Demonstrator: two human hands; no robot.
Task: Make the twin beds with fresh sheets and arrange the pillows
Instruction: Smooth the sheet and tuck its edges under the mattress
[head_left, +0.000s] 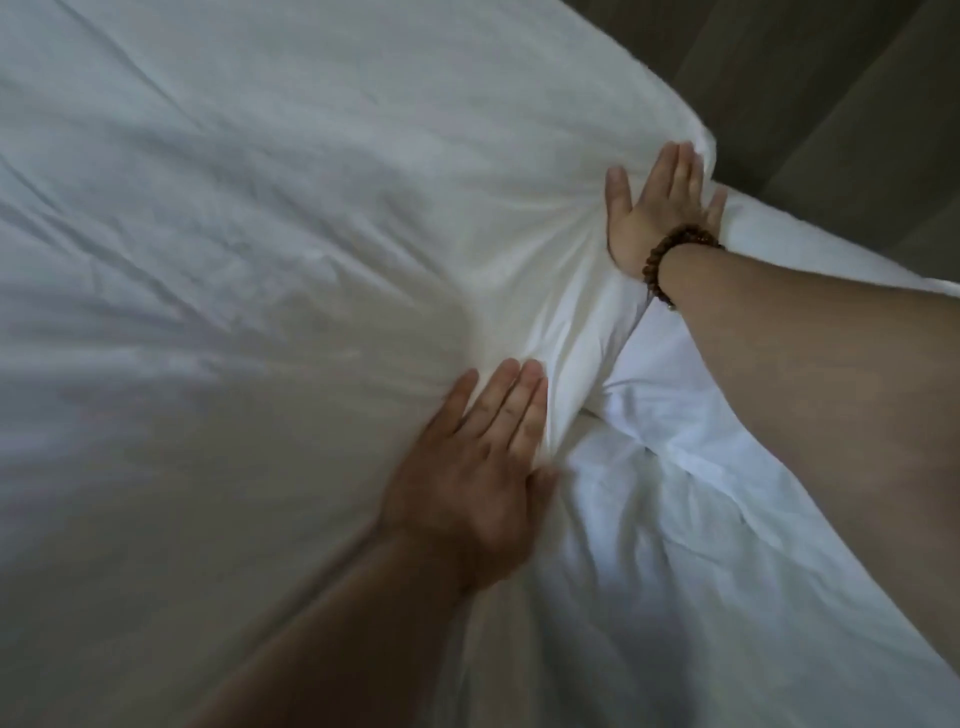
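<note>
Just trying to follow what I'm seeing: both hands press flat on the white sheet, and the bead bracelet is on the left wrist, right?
Not quite. The bead bracelet is on the right wrist, not the left, as the head view shows. The rest holds: the left hand and the right hand both press flat on the white sheet.

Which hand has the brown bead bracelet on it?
The right hand, the one higher up, near the edge of the sheet. A bead bracelet circles its wrist. The left hand, lower down, has a bare wrist.
</note>
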